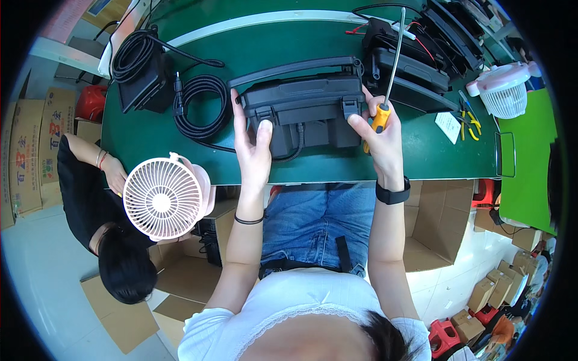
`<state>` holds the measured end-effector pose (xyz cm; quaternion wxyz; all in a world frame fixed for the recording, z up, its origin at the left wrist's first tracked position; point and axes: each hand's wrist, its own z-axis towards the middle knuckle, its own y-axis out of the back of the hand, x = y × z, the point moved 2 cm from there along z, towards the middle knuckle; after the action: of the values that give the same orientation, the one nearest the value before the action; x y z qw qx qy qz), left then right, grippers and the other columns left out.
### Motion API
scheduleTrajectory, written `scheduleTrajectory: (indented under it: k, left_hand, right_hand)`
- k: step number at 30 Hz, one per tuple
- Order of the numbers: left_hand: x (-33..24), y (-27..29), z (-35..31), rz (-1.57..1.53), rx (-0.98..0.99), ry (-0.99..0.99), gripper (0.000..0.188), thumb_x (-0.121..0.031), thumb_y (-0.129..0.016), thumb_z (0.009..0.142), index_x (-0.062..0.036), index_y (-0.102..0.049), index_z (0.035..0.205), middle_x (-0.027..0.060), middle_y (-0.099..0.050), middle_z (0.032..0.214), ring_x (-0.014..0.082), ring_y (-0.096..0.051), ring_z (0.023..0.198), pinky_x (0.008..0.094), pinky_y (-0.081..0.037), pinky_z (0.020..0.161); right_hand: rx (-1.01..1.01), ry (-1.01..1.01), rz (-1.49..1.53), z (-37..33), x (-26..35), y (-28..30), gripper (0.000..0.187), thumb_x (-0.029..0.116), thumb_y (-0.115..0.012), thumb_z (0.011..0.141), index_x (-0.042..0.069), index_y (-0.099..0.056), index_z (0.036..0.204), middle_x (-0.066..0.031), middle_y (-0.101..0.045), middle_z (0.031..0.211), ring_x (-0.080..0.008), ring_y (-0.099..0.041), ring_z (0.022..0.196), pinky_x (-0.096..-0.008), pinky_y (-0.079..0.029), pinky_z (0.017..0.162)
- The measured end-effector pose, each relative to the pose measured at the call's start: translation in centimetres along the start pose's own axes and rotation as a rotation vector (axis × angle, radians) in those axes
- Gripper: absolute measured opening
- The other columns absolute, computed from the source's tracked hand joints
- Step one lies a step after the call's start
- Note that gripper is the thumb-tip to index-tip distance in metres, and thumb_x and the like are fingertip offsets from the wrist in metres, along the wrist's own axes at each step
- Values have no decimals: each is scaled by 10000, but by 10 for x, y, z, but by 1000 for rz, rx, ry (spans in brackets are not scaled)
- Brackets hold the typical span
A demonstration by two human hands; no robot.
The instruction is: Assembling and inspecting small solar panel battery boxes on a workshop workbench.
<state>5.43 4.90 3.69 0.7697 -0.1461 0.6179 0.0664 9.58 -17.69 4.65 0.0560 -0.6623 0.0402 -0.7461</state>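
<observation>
A black plastic case point(304, 96) with a handle bar along its far side is held between my two hands over the green table's front edge. My left hand point(253, 153) grips its left end, thumb beside the left latch point(262, 113). My right hand point(385, 141) grips the right end, thumb near the right latch point(351, 107). That hand also holds a screwdriver point(381, 117) with a yellow handle, its long shaft pointing up and away. A ribbed black cable point(300, 137) runs down the case's front. Left of the case lies a coiled black cable point(201, 131).
Another black case with coiled cable point(135, 60) stands far left. More black cases point(409, 69) are stacked at the right, near pliers point(471, 125) and a white fan point(504, 96). A pink fan point(161, 201) stands front left; a co-worker point(90, 198) bends beside it. Open cartons point(436, 219) flank my legs.
</observation>
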Motion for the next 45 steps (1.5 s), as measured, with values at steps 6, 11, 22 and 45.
scheduleTrajectory:
  k: [6, 11, 22, 45]
  left_hand:
    - [0, 1, 0, 7, -8, 5, 758, -110, -550, 976, -118, -126, 1605, 161, -419, 1495, 221, -511, 1261, 343, -400, 1083]
    - [-2, -1, -1, 0, -5, 12, 762, -101, -545, 977, -118, -114, 1606, 159, -424, 1489, 215, -520, 1242, 334, -406, 1074]
    - [0, 0, 1, -1, 5, 24, 781, -95, -556, 975, -119, -98, 1608, 138, -452, 1457, 174, -545, 1167, 312, -442, 1017]
    - [2, 9, -8, -187, -105, 79, 749, -49, -740, 851, -130, -329, 1472, 105, -286, 1472, 270, -435, 1294, 375, -372, 1081]
  right_hand:
    - [1, 23, -12, 1, -5, -1, 423, 180, -867, 757, 127, -466, 879, -234, -516, 1437, -5, -436, 701, -187, -441, 702]
    - [1, 26, -12, 1, -3, -2, 419, 179, -863, 762, 132, -463, 877, -241, -515, 1434, 3, -428, 699, -185, -436, 683]
    - [-53, 35, -13, 1, -16, -2, 412, 139, -860, 762, 132, -467, 885, -254, -510, 1433, 10, -429, 692, -173, -408, 648]
    - [-199, 314, -517, -34, -12, 24, 274, 149, -794, 838, 30, -575, 950, -123, -720, 1039, -223, -699, 936, -294, -530, 755]
